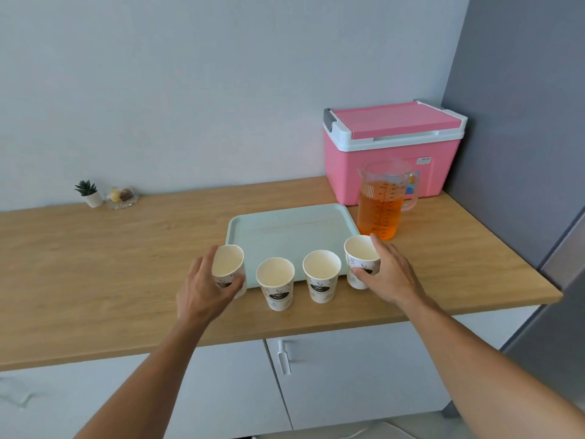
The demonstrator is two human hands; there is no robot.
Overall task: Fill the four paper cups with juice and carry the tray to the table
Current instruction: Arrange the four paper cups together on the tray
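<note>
A wooden worktop [95, 264] is seen from above, with two bare arms reaching in from the bottom edge. A pale green tray [291, 229] lies right of centre, near the worktop's front edge. Four empty paper cups line the tray's front rim.

The left hand [205, 286] curls fingers and thumb round the left cup [228, 264] at the tray's front left corner. This cup tilts, and the hand hides its base, so whether it rests on anything cannot be told. The second cup [275, 282] and third cup [321, 278] stand upright on the worktop, covering part of the rim.

The right hand [389, 274] grips the right cup [361, 255] at the tray's front right corner. Its thumb lies across the print, and most of its fingers are hidden behind the cup.

A clear jug [381, 207] holding orange juice stands just right of the tray. Behind it, in the worktop's back right corner, sits a closed pink cooler [392, 147], its label partly covered by the jug. Far left at the back edge are a small plant [88, 191] and a glass dish [122, 196], whose contents are too small to make out.
</note>
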